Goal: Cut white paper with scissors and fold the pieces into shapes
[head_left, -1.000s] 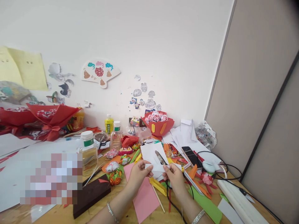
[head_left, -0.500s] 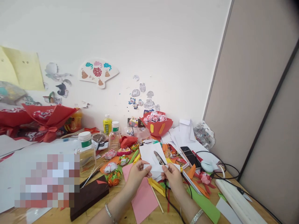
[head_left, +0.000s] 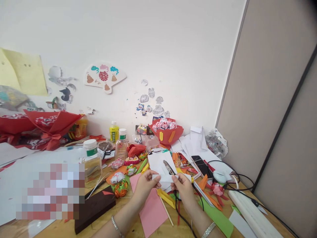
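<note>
Between my two hands a small folded strip of white paper (head_left: pixel 165 178) is stretched level above the table. My left hand (head_left: pixel 148 182) pinches its left end between thumb and fingers. At the other end, my right hand (head_left: pixel 183 185) grips it the same way. Just behind the strip, a utility knife (head_left: pixel 169 167) lies on a white sheet (head_left: pixel 156 161). Under my left hand is a pink sheet of paper (head_left: pixel 154 215), with a thin wooden stick (head_left: pixel 166 211) beside it. A folded yellow paper piece (head_left: pixel 166 199) rests below the strip.
Paper flowers (head_left: pixel 121 188) and a dark brown block (head_left: pixel 95 210) lie to the left, near clear bottles (head_left: pixel 91 162). A red-wrapped bouquet (head_left: pixel 165 132) stands at the back. On the right are a phone (head_left: pixel 201 166), a mouse (head_left: pixel 220 177), cables and a white power strip (head_left: pixel 252 213).
</note>
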`<state>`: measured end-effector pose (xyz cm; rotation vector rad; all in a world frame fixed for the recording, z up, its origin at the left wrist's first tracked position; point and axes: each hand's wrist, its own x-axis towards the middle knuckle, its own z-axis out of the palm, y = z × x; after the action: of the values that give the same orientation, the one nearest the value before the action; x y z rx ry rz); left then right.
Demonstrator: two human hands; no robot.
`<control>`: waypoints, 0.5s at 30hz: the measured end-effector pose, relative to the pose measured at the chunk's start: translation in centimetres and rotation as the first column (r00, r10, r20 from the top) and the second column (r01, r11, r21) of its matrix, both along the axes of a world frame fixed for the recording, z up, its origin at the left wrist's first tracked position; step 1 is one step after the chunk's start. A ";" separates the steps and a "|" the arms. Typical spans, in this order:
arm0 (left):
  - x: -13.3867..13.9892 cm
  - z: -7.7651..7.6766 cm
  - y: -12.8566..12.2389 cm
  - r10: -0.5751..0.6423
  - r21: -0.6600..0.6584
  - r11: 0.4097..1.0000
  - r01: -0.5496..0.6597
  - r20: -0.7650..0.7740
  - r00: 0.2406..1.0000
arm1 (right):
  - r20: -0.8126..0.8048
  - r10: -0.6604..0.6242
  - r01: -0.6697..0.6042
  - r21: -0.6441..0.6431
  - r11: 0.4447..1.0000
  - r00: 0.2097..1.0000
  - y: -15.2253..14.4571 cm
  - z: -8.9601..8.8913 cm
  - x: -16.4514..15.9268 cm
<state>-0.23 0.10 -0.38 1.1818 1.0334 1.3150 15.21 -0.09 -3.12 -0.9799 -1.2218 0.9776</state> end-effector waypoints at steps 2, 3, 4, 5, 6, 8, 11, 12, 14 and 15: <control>0.0 0.1 0.0 0.003 0.006 1.000 -0.003 -0.001 1.000 | -0.056 0.036 -0.038 -0.035 0.999 0.998 -0.1 0.2 -0.1; 0.0 0.1 0.0 0.002 0.008 1.000 -0.002 -0.003 1.000 | -0.083 0.055 -0.060 -0.057 0.997 0.995 -0.2 0.3 -0.1; 0.0 0.1 0.0 0.000 0.011 1.000 0.000 -0.005 1.000 | -0.105 0.075 -0.083 -0.075 0.994 0.992 -0.3 0.4 -0.2; 0.0 0.1 0.0 -0.005 0.012 1.000 0.005 -0.007 1.000 | -0.124 0.097 -0.108 -0.090 0.990 0.988 -0.4 0.5 -0.3; 0.0 0.1 0.0 -0.010 0.014 1.000 0.010 -0.008 1.000 | -0.137 0.125 -0.140 -0.103 0.985 0.983 -0.6 0.6 -0.4; 0.1 0.2 -0.2 -0.024 0.021 1.000 0.024 -0.006 1.000 | -0.160 0.195 -0.214 -0.113 0.970 0.968 -0.9 0.6 -0.7; 0.1 0.3 -0.5 -0.045 0.033 0.998 0.045 -0.009 0.999 | -0.204 0.273 -0.298 -0.098 0.950 0.940 -1.4 0.4 -1.3; 0.2 0.3 -0.6 -0.051 0.036 0.998 0.051 -0.010 0.999 | -0.221 0.277 -0.303 -0.092 0.948 0.935 -1.5 0.3 -1.5; 0.3 0.4 -0.8 -0.058 0.037 0.998 0.058 -0.014 0.998 | -0.245 0.267 -0.297 -0.093 0.950 0.932 -1.6 0.0 -1.8; 0.4 0.3 -0.9 -0.061 0.036 0.997 0.062 -0.018 0.998 | -0.245 0.262 -0.293 -0.099 0.951 0.933 -1.6 -0.1 -2.0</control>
<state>0.17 -0.76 -0.04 1.2445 0.9813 1.2822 13.24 -1.71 -3.24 -0.7824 -1.1291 1.3737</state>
